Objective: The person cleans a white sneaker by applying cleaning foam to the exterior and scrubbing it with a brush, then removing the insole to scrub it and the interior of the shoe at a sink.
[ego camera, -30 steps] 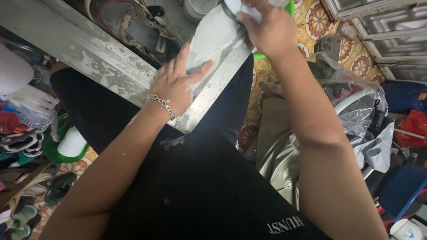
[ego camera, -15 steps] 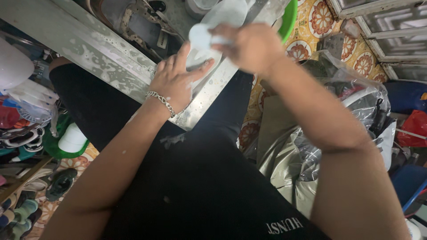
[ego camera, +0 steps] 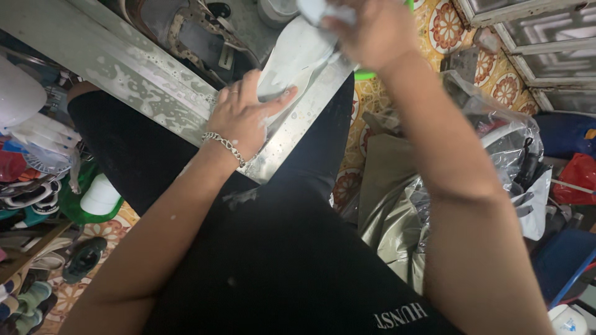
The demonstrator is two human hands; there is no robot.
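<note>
A wet metal tabletop (ego camera: 143, 74) runs across the person's lap, with plastic bags (ego camera: 496, 161) on the tiled floor (ego camera: 447, 25) to the right and a grey shoe (ego camera: 186, 31) lying beyond. A pale insole (ego camera: 295, 59) lies on the tabletop edge; the left hand (ego camera: 242, 115) presses it flat, fingers (ego camera: 276, 99) spread. The right hand (ego camera: 369, 28) has its fingers closed on a white cloth (ego camera: 313, 9) at the insole's far end, partly blurred

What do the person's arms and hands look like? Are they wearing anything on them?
Both arms are bare, with no sleeves showing and no gloves. The left hand has a silver chain bracelet round the wrist and a thin ring on one finger. The right hand shows no jewellery, though it is blurred. Small pale splashes dot the left forearm.
</note>
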